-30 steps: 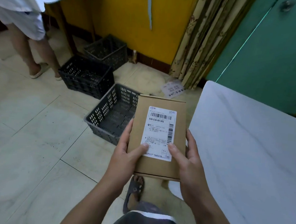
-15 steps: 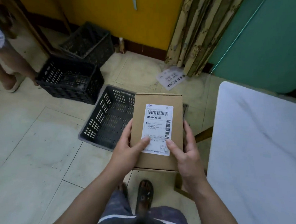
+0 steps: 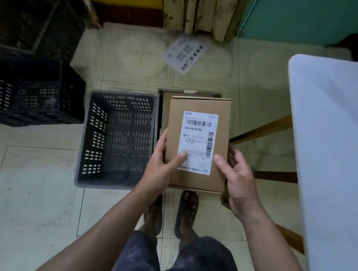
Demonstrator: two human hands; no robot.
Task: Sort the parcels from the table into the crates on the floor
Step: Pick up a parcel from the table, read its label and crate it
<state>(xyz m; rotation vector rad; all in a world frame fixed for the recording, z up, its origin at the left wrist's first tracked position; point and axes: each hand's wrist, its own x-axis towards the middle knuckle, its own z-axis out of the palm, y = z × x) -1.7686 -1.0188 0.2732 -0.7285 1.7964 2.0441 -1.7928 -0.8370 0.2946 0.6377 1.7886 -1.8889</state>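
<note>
Currently the parcel (image 3: 197,142) is held label-up, pinched at its sides by the left grip (image 3: 159,167) and right grip (image 3: 238,176), above the crate (image 3: 189,92) where cardboard lies. It should be lowered level and released low, clear of the rim.

Looks like a makeshift parcel-sorting room: a labelled parcel (image 3: 197,142), black crates (image 3: 115,139) on tiled floor (image 3: 34,189), a curtain (image 3: 200,11), white table (image 3: 330,144).
</note>
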